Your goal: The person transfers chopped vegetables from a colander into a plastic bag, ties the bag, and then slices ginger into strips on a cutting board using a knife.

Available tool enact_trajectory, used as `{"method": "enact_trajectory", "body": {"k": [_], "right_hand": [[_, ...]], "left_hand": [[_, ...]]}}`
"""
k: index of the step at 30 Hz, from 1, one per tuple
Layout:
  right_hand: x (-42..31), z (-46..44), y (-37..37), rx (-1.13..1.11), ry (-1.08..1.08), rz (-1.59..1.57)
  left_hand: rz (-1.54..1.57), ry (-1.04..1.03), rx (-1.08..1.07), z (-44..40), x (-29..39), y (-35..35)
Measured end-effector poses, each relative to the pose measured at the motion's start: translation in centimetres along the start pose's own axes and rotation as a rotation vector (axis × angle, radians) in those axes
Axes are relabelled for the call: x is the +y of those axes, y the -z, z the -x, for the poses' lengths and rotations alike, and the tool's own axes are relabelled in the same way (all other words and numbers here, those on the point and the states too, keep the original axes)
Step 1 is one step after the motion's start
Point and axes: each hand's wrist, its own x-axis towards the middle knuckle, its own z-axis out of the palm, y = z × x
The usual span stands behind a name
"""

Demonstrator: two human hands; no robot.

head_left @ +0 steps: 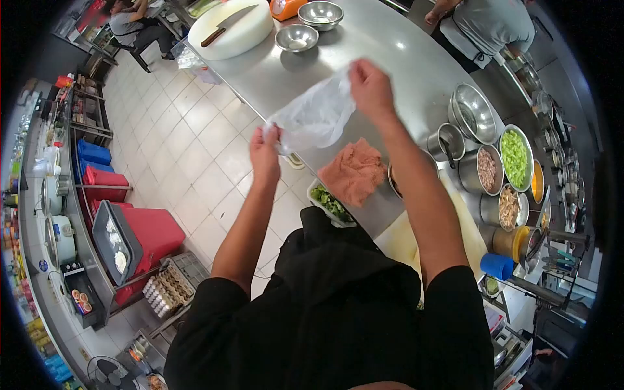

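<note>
A clear plastic bag (315, 116) is stretched between my two hands, over the edge of the steel table (396, 49). My left hand (265, 148) is closed on the bag's lower left end. The upper right end is pinched in my right hand (370, 84), which is slightly blurred. Below the bag, a crumpled pinkish-orange cloth (354, 172) lies on the table near its edge. Two steel bowls, one nearer (296, 39) and one behind it (320, 14), stand beyond the bag.
A knife (227, 27) lies on a round white board (253, 29). Metal containers on the right hold chopped green food (515, 156) and diced pink food (486, 169). A blue cup (497, 266) is near my right elbow. A person (487, 29) stands across the table; another sits far left.
</note>
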Motion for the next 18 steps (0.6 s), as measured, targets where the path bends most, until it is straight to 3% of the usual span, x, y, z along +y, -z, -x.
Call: {"method": "enact_trajectory", "body": {"k": [1, 3, 5, 7, 9, 12, 15, 18], "right_hand": [[-4.8, 0.4, 3.2, 0.130, 0.172, -0.102], [-9.9, 0.1, 4.5, 0.463, 0.576, -0.188], [-5.7, 4.4, 1.3, 0.293, 0.576, -0.128], [3.4, 8.6, -0.1, -0.877, 0.075, 0.385], [7.6, 12.7, -1.8, -0.517, 0.012, 0.104], [4.6, 13.0, 1.7, -0.604, -0.252, 0.152], [8.9, 14.5, 2.7, -0.982, -0.297, 0.259], [6.1, 12.8, 5.7, -0.799, -0.534, 0.129]], "left_hand": [[0.012, 0.003, 0.005, 0.2, -0.2, -0.3], [-0.073, -0.250, -0.106, -2.2, 6.0, -0.5], [-0.136, -0.241, -0.106, -1.5, 5.0, 0.8], [-0.240, -0.126, -0.108, -0.9, 0.5, 3.7], [-0.329, -0.119, -0.058, -0.8, -3.3, 5.9], [-0.370, 0.049, -0.066, 2.2, -5.6, 8.3], [-0.371, 0.099, -0.156, 3.7, -6.9, 8.0], [-0.453, 0.122, -0.194, 4.0, -6.7, 7.7]]}}
